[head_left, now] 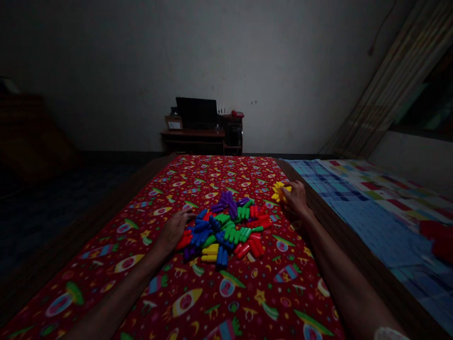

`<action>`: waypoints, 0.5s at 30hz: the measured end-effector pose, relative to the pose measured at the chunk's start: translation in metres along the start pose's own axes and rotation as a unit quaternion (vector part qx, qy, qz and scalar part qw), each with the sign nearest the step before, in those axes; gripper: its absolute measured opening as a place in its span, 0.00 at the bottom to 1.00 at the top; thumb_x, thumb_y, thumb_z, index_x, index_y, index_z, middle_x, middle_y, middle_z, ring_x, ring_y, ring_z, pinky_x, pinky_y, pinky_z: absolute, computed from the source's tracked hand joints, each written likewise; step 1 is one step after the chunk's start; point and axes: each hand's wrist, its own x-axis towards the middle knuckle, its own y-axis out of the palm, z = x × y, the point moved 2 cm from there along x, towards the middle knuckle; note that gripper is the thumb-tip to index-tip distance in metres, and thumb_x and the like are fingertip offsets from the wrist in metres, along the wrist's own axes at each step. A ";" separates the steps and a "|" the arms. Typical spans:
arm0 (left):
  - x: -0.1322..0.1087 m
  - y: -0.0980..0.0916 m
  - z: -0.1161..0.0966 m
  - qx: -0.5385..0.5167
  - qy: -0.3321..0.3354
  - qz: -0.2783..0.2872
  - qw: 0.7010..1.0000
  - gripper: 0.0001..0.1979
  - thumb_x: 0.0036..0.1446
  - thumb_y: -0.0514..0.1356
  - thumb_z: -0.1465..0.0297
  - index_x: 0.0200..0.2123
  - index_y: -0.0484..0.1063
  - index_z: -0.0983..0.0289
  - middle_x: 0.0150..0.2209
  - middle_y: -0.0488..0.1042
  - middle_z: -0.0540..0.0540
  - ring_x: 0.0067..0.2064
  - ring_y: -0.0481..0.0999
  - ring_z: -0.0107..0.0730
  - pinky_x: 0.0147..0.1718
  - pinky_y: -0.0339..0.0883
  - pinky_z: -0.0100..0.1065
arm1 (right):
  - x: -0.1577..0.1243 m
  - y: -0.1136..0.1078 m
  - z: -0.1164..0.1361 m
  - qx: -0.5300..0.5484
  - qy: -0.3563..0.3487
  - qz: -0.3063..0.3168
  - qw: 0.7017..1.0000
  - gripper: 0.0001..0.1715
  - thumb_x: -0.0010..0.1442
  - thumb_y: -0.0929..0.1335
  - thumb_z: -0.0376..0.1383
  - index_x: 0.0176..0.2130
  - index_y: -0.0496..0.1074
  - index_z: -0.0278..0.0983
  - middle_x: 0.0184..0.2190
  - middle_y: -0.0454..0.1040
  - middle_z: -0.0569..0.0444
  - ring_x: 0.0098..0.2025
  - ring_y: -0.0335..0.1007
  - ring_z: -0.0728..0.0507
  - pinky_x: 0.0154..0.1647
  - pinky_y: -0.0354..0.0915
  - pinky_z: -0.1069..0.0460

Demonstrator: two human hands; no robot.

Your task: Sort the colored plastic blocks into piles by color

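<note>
Red cloth (pixel 256 295) | right hand (pixel 297 196) outstretched, pinching yellow pieces (pixel 278 192) | left hand (pixel 174 230) palm-down, uncurled, empty, beside pile (pixel 231 233)

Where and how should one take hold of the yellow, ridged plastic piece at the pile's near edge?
Probably by the left part of the yellow piece, with the left hand coming from the near side: its parallel ridges run sideways, red patterned cloth lies before it, and a blue, ridged plastic piece crowds its right end.
</note>
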 end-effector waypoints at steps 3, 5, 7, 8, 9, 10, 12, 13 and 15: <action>0.001 -0.001 0.000 0.020 0.014 -0.003 1.000 0.32 0.57 0.42 0.47 0.39 0.76 0.64 0.53 0.74 0.63 0.52 0.75 0.46 0.53 0.68 0.45 | 0.002 0.000 -0.001 0.035 -0.045 0.005 0.998 0.10 0.54 0.67 0.40 0.32 0.76 0.38 0.40 0.77 0.43 0.56 0.62 0.33 0.56 0.59 0.37; 0.002 -0.002 0.000 0.027 0.019 -0.003 0.999 0.32 0.57 0.42 0.47 0.38 0.76 0.64 0.53 0.74 0.63 0.51 0.75 0.45 0.54 0.67 0.45 | 0.002 0.000 -0.002 0.051 -0.081 0.017 0.995 0.08 0.54 0.68 0.38 0.32 0.76 0.38 0.41 0.76 0.44 0.58 0.61 0.33 0.57 0.58 0.37; 0.002 -0.003 -0.002 0.027 0.021 -0.004 0.999 0.31 0.57 0.43 0.47 0.39 0.76 0.63 0.51 0.75 0.62 0.51 0.76 0.45 0.53 0.67 0.46 | 0.002 -0.001 -0.003 0.053 -0.102 0.034 0.993 0.06 0.53 0.68 0.36 0.32 0.76 0.38 0.42 0.76 0.44 0.59 0.60 0.34 0.57 0.58 0.37; 0.002 -0.003 -0.004 0.027 0.021 -0.004 0.999 0.31 0.57 0.43 0.47 0.39 0.76 0.63 0.51 0.76 0.62 0.50 0.76 0.46 0.53 0.68 0.47 | 0.001 -0.002 -0.003 0.049 -0.106 0.042 0.992 0.06 0.52 0.68 0.35 0.32 0.77 0.38 0.43 0.76 0.44 0.59 0.60 0.34 0.57 0.59 0.37; 0.002 -0.003 -0.005 0.026 0.020 -0.004 0.999 0.31 0.57 0.43 0.47 0.39 0.76 0.63 0.50 0.76 0.62 0.50 0.76 0.46 0.53 0.68 0.47 | -0.001 -0.004 -0.004 0.043 -0.109 0.050 0.992 0.06 0.52 0.68 0.34 0.32 0.77 0.38 0.44 0.76 0.44 0.59 0.59 0.33 0.57 0.59 0.37; 0.001 -0.003 -0.007 0.024 0.015 -0.004 1.000 0.31 0.57 0.43 0.47 0.39 0.76 0.63 0.49 0.76 0.62 0.50 0.76 0.47 0.52 0.68 0.48 | -0.002 -0.006 -0.004 0.035 -0.110 0.055 0.992 0.07 0.51 0.68 0.34 0.32 0.77 0.38 0.44 0.76 0.44 0.60 0.59 0.33 0.57 0.59 0.36; 0.000 -0.003 -0.009 0.014 -0.001 -0.004 1.000 0.32 0.57 0.43 0.47 0.41 0.75 0.64 0.48 0.77 0.62 0.49 0.76 0.47 0.51 0.70 0.48 | -0.006 -0.011 -0.003 0.019 -0.108 0.060 0.992 0.09 0.52 0.66 0.33 0.33 0.77 0.38 0.46 0.75 0.44 0.60 0.58 0.33 0.56 0.60 0.35; -0.001 -0.003 -0.009 0.008 -0.008 -0.003 1.000 0.32 0.57 0.43 0.47 0.43 0.75 0.64 0.48 0.77 0.63 0.49 0.77 0.47 0.50 0.70 0.48 | -0.008 -0.014 -0.001 0.012 -0.107 0.060 0.992 0.11 0.52 0.66 0.33 0.33 0.78 0.38 0.46 0.75 0.44 0.60 0.58 0.33 0.56 0.60 0.35; -0.002 -0.002 -0.009 -0.003 -0.012 -0.003 1.000 0.32 0.57 0.43 0.46 0.43 0.74 0.64 0.49 0.76 0.63 0.51 0.76 0.47 0.49 0.71 0.47 | -0.009 -0.021 0.004 0.001 -0.102 0.055 0.993 0.13 0.52 0.64 0.32 0.34 0.78 0.37 0.46 0.76 0.44 0.60 0.58 0.32 0.55 0.61 0.36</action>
